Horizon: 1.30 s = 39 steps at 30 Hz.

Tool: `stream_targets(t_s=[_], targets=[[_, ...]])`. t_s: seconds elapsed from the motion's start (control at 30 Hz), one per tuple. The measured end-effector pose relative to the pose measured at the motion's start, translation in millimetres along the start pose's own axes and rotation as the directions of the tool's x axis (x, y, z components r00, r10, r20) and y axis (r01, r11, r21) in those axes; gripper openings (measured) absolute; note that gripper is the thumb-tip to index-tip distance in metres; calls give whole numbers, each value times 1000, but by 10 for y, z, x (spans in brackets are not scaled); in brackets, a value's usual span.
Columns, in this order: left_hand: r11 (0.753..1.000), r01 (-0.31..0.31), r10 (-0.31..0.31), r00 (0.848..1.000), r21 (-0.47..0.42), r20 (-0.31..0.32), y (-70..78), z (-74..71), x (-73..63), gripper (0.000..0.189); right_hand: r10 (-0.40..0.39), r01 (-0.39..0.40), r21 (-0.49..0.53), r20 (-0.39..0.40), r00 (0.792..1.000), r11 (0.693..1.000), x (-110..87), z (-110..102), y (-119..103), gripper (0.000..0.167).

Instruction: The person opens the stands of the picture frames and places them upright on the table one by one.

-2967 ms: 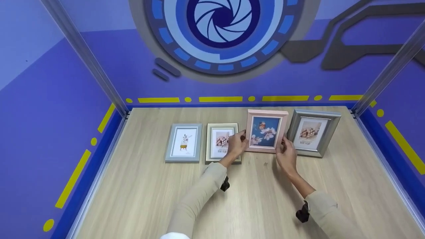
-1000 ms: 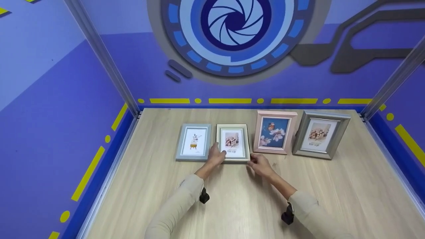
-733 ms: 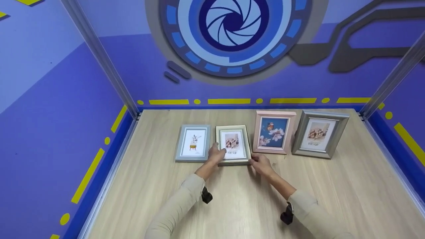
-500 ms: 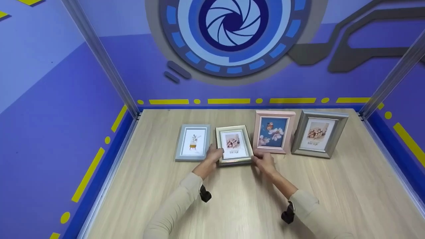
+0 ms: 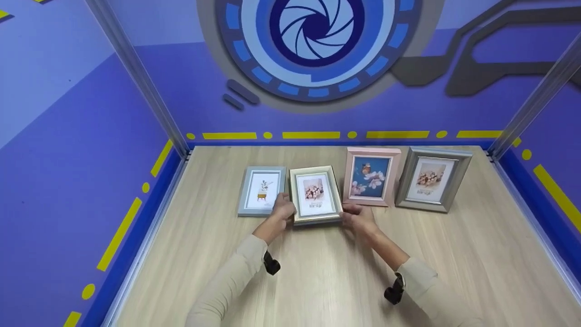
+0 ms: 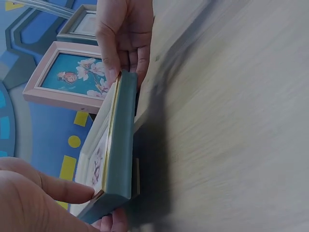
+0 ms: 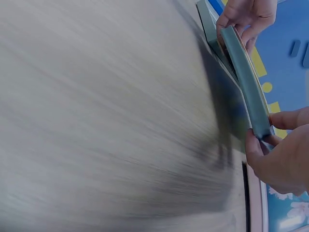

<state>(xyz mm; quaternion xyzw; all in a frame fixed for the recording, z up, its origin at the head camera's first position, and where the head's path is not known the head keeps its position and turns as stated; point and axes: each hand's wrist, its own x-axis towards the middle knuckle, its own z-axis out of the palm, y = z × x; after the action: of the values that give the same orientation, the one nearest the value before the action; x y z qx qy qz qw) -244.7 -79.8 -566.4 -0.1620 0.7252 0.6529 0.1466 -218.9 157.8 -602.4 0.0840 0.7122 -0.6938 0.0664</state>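
Purple-blue printed wall (image 5: 172,81) at the back, with a round aperture emblem (image 5: 315,27) above and yellow dashes (image 5: 311,135) along the foot; in front, pale wood-grain worktop (image 5: 313,281). Held over the middle of that worktop, slightly tilted, a champagne-gold picture frame (image 5: 315,196), between a pale blue-grey picture frame (image 5: 262,191) on one side and a pink picture frame (image 5: 372,177) on the other, with a silver-grey picture frame (image 5: 431,180) farther right. Gripped by the left hand (image 5: 282,211) along its left side and by the right hand (image 5: 361,219) at its lower right corner. Fingers of both hands pinching it: left thumb on the front border, the rest tucked underneath; right thumb on the front rim, the rest curled behind (partly hidden). Shadow beneath in the left wrist view, yet no telling whether some edge or back support touches the wood. Probably held by opposite sides to share the weight and leave its print uncovered. Pink and silver-grey placed upright near the wall, leaning back a little, presumably to show their pictures toward the person; pale blue-grey apparently laid flat, face up. Counted: four picture frames, one of each colour; two bouquet prints (image 5: 314,188), one blossom-and-bird print (image 5: 370,179), one potted-plant print (image 5: 262,190); two hands; two black wrist devices (image 5: 271,263).
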Motion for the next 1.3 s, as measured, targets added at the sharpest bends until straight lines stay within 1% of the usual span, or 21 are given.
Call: stream_targets(t_s=[0.1,0.17,0.23,0.33,0.4,0.43,0.53,0.63,0.73,0.83,0.93,1.07,1.17,1.3], targets=[[1000,17,-17,1000,-21,5,29,-47,-24,80,-10,10,1,16,1000,1000,-32,-7,-19,42],[1000,11,-11,1000,-22,13,46,-73,-45,84,-12,12,-6,31,999,1000,-49,-11,-27,48],[1000,3,-3,1000,-8,23,61,-93,-74,85,-6,7,-12,64,998,1000,-64,-16,-37,53],[1000,-21,20,999,17,47,80,-107,-132,81,-2,6,-35,130,992,999,-79,-19,-50,60],[999,-34,33,997,12,64,88,-103,-186,77,1,11,-67,168,986,998,-92,-25,-60,63],[999,-42,41,997,9,70,93,-97,-218,75,2,14,-89,174,985,996,-99,-28,-65,64],[998,-62,61,995,7,77,100,-58,-321,71,-7,33,-142,177,984,989,-123,-49,-78,61],[995,-97,95,994,32,62,104,-4,-415,66,-13,38,-157,159,987,987,-136,-66,-77,51],[989,-138,136,990,49,43,107,41,-494,63,-19,43,-152,157,987,987,-142,-79,-63,46],[985,-161,158,986,62,44,119,71,-567,64,-17,42,-150,166,986,988,-154,-100,-54,46],[985,-162,158,986,66,55,137,109,-639,69,-24,51,-152,175,984,987,-162,-114,-36,45],[979,-194,191,980,64,58,170,190,-731,70,-39,70,-164,183,982,984,-174,-120,-18,42],[971,-229,225,973,67,60,209,261,-819,69,-33,66,-165,196,980,984,-176,-129,-2,44],[959,-273,267,961,77,73,255,343,-943,69,-7,41,-126,261,965,991,-178,-149,10,50]])
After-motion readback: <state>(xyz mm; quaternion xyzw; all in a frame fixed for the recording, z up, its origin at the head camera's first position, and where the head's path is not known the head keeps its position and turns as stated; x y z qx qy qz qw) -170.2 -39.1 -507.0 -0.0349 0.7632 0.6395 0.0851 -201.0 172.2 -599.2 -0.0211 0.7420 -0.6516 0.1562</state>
